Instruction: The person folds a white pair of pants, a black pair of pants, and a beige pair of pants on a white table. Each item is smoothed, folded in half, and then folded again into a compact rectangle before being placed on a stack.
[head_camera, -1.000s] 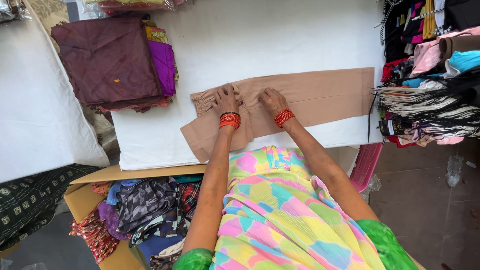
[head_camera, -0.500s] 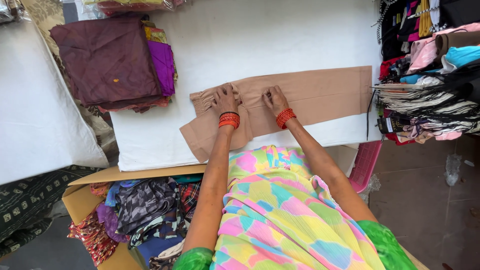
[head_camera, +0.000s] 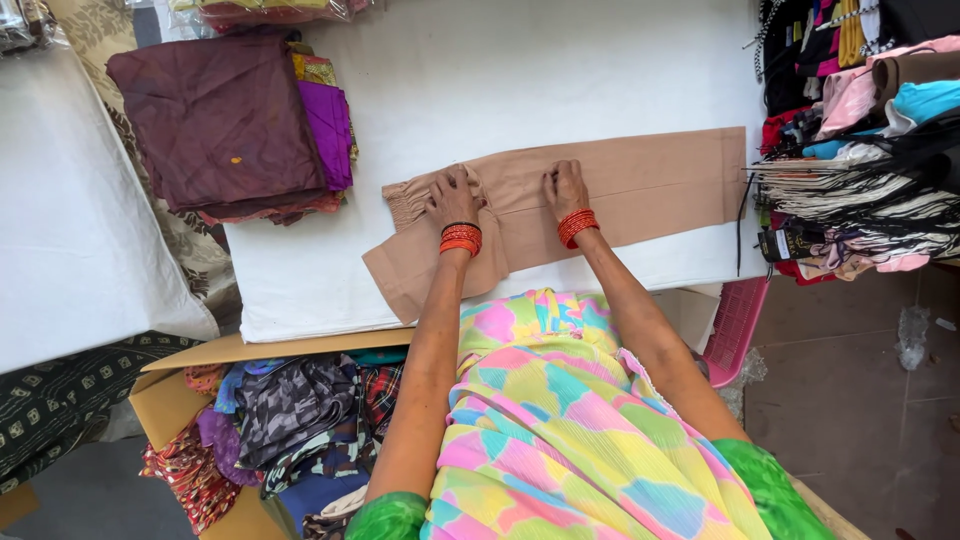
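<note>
Now both hands lie flat on the beige trousers (head_camera: 600, 195), which are spread across the white table (head_camera: 520, 70). Left hand (head_camera: 455, 198) presses near the gathered waistband, fingers stretched out and gripping nothing; right hand (head_camera: 566, 187) rests just beside it, also open-palmed. A pile of folded maroon cloth (head_camera: 215, 120) sits well apart to the left. Stacked garments (head_camera: 860, 150) crowd the right edge, and a cardboard box (head_camera: 170, 400) of mixed fabrics stands below the table.

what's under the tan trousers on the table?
The tan trousers lie flat on a white table cover, visible all round them. Both hands, left hand and right hand, press on top. Whatever lies directly beneath the cloth is covered.
</note>
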